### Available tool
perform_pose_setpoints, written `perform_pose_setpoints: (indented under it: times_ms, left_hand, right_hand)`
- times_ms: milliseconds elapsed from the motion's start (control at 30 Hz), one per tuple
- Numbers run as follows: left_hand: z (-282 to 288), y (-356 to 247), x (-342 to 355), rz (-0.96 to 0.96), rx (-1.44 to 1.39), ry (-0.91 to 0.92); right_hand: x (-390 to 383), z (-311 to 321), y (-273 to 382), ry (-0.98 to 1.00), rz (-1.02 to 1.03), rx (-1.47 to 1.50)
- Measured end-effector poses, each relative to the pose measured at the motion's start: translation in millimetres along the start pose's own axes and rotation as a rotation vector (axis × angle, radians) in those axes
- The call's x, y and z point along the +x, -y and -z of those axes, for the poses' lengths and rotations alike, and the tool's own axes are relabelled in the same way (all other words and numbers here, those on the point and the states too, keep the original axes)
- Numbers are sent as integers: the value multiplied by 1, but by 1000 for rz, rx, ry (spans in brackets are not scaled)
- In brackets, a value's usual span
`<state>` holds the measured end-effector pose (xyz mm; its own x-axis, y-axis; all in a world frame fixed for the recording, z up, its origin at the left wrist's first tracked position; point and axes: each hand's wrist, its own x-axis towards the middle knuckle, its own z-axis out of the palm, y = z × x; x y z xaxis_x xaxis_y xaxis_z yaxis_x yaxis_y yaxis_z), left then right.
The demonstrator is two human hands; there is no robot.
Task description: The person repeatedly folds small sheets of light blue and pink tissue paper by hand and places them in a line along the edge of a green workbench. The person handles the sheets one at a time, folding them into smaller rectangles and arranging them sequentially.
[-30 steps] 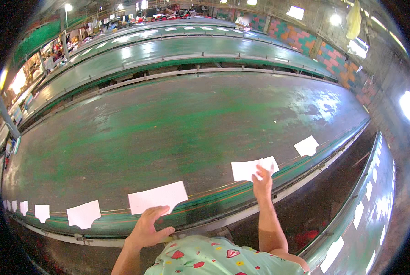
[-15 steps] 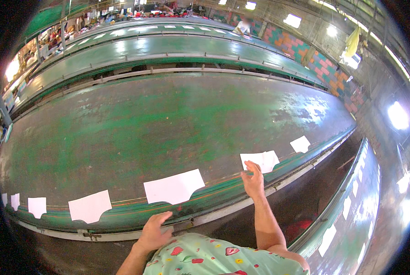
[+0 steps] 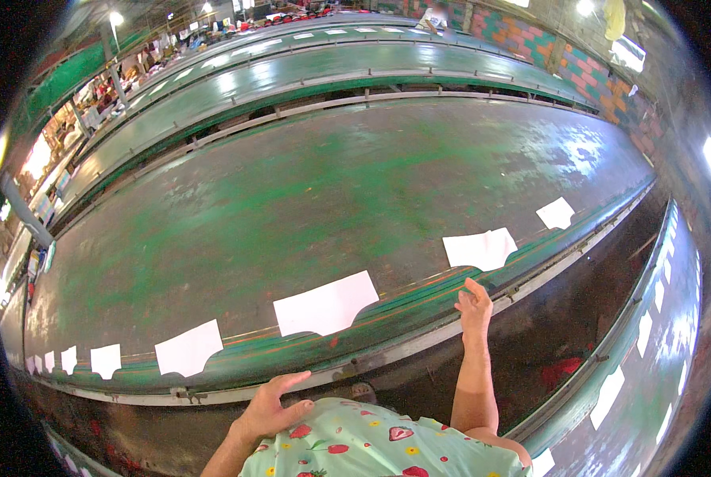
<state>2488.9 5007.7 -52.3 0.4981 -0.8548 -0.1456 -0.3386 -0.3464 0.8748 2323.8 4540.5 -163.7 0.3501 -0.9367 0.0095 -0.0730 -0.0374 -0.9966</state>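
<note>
White cut fabric pieces lie in a row along the near edge of a long green-and-brown table [image 3: 308,191]. My right hand [image 3: 475,314] is just off the near side of one fabric piece [image 3: 471,250], its fingers slightly bent, apart and holding nothing. That piece has a small ripple near its upper right corner. Close to my body, my left hand [image 3: 272,407] is empty, with fingers stretched out and thumb apart. The nearest piece to it is the large fabric piece [image 3: 328,304] in the middle, which lies flat and untouched.
A metal rail [image 3: 403,350] runs along the table's near edge. Another table [image 3: 634,381] with white pieces stands at the right, across a narrow aisle. Further long tables [image 3: 300,74] stretch behind, where a person [image 3: 433,20] leans over one. A post [image 3: 28,208] rises at the left.
My right hand has drawn back from the rippled fabric piece, toward the table's edge. My left hand stays near my body. The view has shifted, so the table sits higher and further right.
</note>
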Motion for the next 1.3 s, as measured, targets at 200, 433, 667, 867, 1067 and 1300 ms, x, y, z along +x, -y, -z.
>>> perform_pose_setpoints:
  times_ms: [200,433,667,867,1067,1300]
  left_hand:
    - [42,29,-27,-8,14,4]
    - [150,146,-112,145,-14,-130]
    - [255,245,-227,91,-293,-278]
    - [295,282,-272,95,-515,-392]
    - [296,259,-275,-264,-1437,-532]
    - [295,239,-290,-85,-1574,-589]
  right_hand:
    - [-24,-29,34,-62,103,-1]
    - [-130,-177,41,29,96,0]
    - [-276,-369,60,476,192,-231]
    - [-335,-416,107,616,245,-333]
    - [-323,-415,115,475,170,-132]
    - [-310,-391,60,274,-70,225]
